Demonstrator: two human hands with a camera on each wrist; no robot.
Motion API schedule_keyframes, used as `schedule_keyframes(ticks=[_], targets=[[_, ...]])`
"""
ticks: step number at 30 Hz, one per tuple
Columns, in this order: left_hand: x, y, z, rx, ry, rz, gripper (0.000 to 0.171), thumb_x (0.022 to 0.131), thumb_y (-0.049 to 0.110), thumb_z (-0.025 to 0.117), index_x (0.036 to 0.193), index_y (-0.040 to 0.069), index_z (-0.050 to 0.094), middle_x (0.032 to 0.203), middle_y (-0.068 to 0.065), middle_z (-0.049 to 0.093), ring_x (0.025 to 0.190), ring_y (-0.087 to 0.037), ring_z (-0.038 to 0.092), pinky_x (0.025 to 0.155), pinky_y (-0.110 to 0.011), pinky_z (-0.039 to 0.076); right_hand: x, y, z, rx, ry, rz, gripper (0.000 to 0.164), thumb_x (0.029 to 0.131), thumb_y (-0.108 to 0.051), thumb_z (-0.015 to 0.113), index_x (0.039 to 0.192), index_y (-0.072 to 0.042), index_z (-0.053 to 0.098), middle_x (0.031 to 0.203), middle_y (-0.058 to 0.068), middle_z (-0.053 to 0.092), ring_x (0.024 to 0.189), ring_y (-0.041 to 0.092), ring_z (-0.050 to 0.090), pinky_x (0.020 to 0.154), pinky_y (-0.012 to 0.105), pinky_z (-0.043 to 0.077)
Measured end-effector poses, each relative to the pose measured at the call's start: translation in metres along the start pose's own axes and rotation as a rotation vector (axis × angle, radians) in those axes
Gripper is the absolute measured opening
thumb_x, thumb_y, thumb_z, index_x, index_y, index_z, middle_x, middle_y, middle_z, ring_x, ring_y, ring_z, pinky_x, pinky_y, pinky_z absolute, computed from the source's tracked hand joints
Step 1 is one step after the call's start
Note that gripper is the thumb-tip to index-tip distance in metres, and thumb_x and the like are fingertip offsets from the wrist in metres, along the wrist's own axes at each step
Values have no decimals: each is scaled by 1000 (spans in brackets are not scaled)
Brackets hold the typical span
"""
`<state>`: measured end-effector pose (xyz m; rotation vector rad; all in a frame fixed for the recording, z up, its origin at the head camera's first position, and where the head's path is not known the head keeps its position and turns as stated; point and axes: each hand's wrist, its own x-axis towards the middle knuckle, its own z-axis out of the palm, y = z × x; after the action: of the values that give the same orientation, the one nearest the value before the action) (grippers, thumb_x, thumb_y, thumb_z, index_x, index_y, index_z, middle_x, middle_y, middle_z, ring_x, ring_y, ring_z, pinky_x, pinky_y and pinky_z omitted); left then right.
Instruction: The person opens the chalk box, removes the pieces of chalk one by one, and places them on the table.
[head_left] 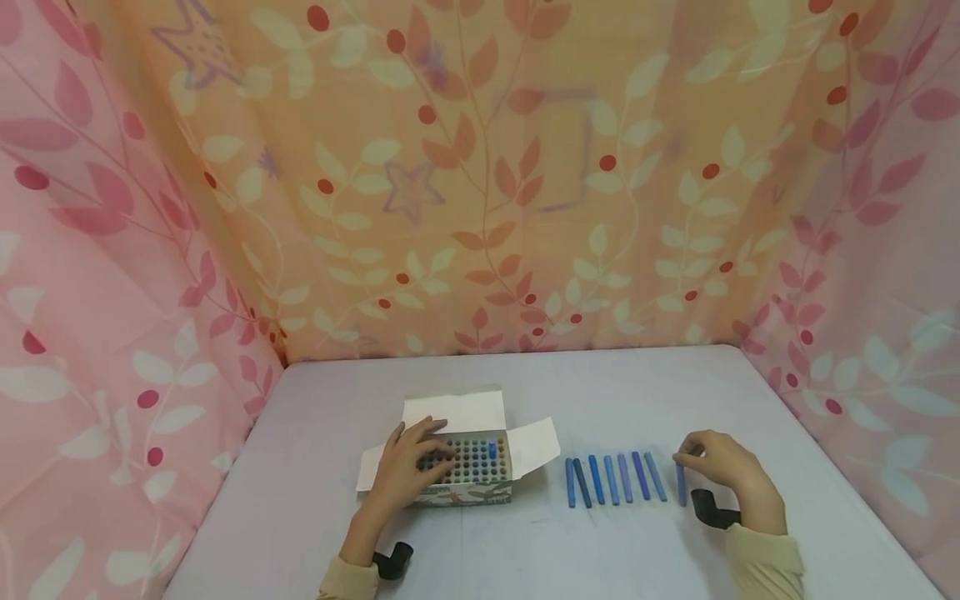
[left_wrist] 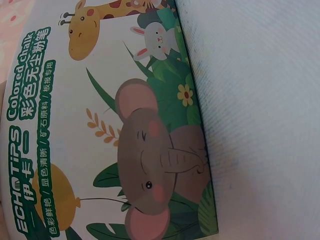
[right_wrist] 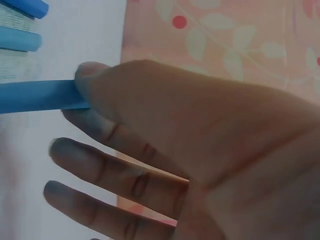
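Note:
My right hand (head_left: 722, 462) pinches the top end of a blue chalk stick (head_left: 681, 486) between thumb and index finger. In the right wrist view, this chalk runs out to the left from the fingertips, with the other fingers loosely bent below. My left hand (head_left: 408, 467) lies over the left part of an open chalk box (head_left: 474, 494), its fingers spread across the rows of chalk ends. One blue stick (head_left: 492, 451) stands higher than the rest in the box. The left wrist view is filled by the box's printed side (left_wrist: 145, 150), with an elephant and "Colored chalk".
Several blue and violet chalk sticks (head_left: 614, 480) lie in a row between the box and my right hand. The box's white flaps (head_left: 534, 447) are folded out. A white cloth covers the table (head_left: 525, 554), and patterned curtains (head_left: 480, 208) close in its back and sides.

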<state>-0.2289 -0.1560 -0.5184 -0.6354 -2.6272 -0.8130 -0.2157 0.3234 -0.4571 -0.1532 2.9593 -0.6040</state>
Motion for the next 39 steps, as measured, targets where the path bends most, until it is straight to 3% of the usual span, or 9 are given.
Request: schedule_keyframes(ticks=[6, 20, 30, 39], targets=[[1, 1, -1, 2, -2, -2, 13, 78, 36, 74, 89, 30, 70, 134, 4, 52, 133, -23, 37, 114, -52, 15, 9, 2, 12, -27, 36, 14, 18, 84, -27, 66, 83, -9, 67, 83, 7, 65, 78, 23, 59, 66, 46, 50], [-2, 1, -1, 9, 2, -7, 12, 77, 35, 74, 87, 30, 70, 133, 4, 52, 133, -23, 37, 114, -53, 17, 22, 3, 33, -20, 21, 76, 22, 85, -29, 64, 82, -7, 65, 80, 7, 63, 72, 20, 56, 61, 42, 48], [0, 2, 1, 0, 1, -1, 12, 78, 35, 74, 87, 30, 70, 134, 4, 52, 134, -23, 36, 114, -53, 17, 23, 6, 35, -48, 19, 101, 22, 83, -30, 66, 80, -8, 63, 81, 9, 63, 72, 21, 57, 60, 41, 47], [-1, 3, -2, -11, 6, 9, 12, 76, 33, 75, 87, 28, 71, 132, 2, 53, 132, -25, 38, 112, -56, 18, 23, 0, 34, -56, 73, 106, 22, 85, -27, 64, 92, -7, 66, 79, 6, 61, 70, 20, 55, 57, 39, 47]])
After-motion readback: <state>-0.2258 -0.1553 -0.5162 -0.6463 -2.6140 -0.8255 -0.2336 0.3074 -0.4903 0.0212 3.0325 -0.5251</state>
